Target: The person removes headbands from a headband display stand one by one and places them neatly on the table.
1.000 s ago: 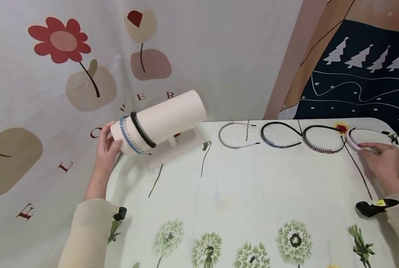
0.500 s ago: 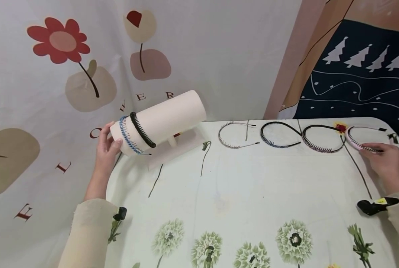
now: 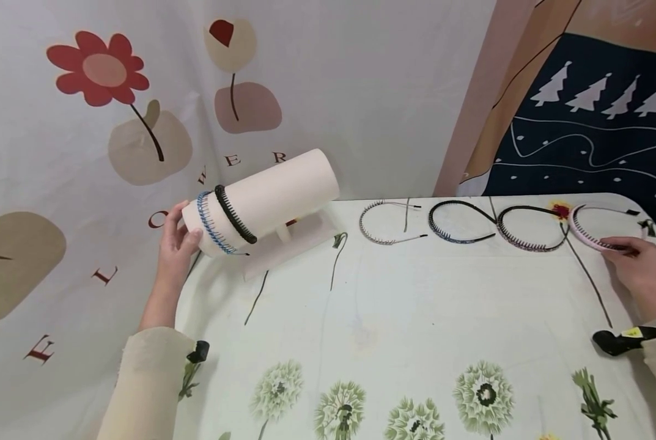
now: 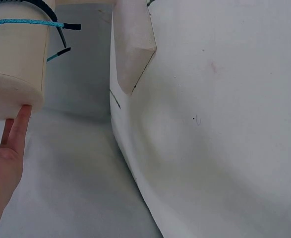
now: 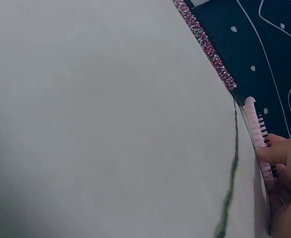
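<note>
In the head view, my left hand (image 3: 175, 250) touches the lower left end of a pale cylindrical headband stand (image 3: 283, 188). Its visible fingers look straight against that end in the left wrist view. A blue toothed headband (image 3: 212, 225) and a black toothed headband (image 3: 234, 214) sit around the cylinder near this hand. At the table's far right, my right hand (image 3: 641, 266) pinches a pink headband (image 3: 585, 237) with black teeth between thumb and fingers. The right wrist view shows the thumb on the wrapped pink band (image 5: 255, 124); part of the band is hidden by the hand.
Along the back edge lie a thin pale headband (image 3: 365, 227), a black-and-blue headband (image 3: 436, 229) and a black headband with pink glitter (image 3: 512, 241). A printed cloth covers the table (image 3: 394, 318). Behind it hangs a flower-printed curtain (image 3: 372, 91).
My right hand has shifted slightly right along the pink headband, whose far tip has also moved a little right. The left hand and the stand hold still.
</note>
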`<state>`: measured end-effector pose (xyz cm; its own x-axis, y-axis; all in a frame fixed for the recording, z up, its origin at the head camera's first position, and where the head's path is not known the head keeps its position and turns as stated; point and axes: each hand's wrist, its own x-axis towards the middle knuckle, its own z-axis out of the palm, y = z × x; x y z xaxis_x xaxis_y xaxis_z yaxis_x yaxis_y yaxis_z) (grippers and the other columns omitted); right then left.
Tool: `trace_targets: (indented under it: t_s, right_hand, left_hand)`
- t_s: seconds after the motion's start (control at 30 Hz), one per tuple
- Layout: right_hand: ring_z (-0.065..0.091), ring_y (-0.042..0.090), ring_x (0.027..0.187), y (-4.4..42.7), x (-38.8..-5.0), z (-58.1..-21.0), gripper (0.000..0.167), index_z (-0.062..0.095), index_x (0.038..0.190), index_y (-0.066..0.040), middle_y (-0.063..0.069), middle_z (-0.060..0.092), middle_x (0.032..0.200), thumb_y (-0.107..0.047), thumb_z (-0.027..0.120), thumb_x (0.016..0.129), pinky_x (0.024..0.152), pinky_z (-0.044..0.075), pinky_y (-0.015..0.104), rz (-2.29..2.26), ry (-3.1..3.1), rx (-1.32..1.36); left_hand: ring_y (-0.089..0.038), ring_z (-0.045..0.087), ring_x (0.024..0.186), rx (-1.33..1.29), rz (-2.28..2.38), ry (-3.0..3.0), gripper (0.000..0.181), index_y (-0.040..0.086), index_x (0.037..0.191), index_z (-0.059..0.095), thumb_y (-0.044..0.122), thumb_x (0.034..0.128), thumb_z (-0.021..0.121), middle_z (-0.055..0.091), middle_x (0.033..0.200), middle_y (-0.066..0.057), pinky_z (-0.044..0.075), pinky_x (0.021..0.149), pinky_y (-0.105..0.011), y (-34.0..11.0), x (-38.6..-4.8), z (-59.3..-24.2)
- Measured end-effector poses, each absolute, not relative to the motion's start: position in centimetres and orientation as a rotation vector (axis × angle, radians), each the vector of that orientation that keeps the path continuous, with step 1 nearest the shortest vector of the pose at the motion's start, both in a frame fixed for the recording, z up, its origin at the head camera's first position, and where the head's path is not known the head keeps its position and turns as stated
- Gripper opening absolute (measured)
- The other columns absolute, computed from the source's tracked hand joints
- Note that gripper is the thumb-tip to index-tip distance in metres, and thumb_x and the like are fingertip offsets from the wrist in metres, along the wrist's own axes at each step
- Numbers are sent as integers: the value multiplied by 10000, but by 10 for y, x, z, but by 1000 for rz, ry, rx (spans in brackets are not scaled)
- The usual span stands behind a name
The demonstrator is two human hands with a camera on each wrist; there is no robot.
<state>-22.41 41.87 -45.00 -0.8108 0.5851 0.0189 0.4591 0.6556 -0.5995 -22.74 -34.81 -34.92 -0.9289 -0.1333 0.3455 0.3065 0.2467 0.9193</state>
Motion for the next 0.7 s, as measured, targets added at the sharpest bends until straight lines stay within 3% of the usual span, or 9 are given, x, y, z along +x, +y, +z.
trace_targets:
  t_s: [0.1, 0.33, 0.5, 0.7]
  right_hand:
    - [361, 23, 704, 419, -225, -451, 356, 592, 1316, 29, 93, 557, 978, -121, 549, 996, 624, 327, 230, 873, -2660, -852]
    - [326, -42, 674, 422, -227, -452, 362, 598, 1319, 13, -127, 483, 841, -150, 551, 999, 614, 327, 202, 889, -2635, -865]
    - [329, -19, 698, 421, -227, -452, 370, 593, 1334, 3, -198, 427, 820, -151, 545, 1001, 627, 323, 210, 910, -2611, -872]
    - [364, 96, 773, 420, -227, -452, 389, 565, 1375, -18, -136, 443, 881, -140, 517, 1009, 661, 322, 255, 939, -2603, -934]
  left_hand:
    - [-62, 553, 1110, -158, -1725, -2173, 534, 235, 1501, 380, 117, 997, 513, 479, 1370, 126, 538, 778, -121, -348, -228, -349]
    - [-58, 549, 1115, -135, -1724, -2180, 538, 245, 1502, 379, 135, 995, 523, 483, 1365, 138, 534, 785, -119, -349, -229, -351]
    - [-56, 548, 1114, -116, -1715, -2185, 541, 246, 1503, 377, 142, 993, 524, 478, 1363, 145, 534, 782, -119, -350, -230, -352]
    - [-58, 542, 1125, -118, -1719, -2189, 539, 256, 1503, 374, 155, 996, 526, 470, 1376, 140, 532, 802, -115, -350, -230, -352]
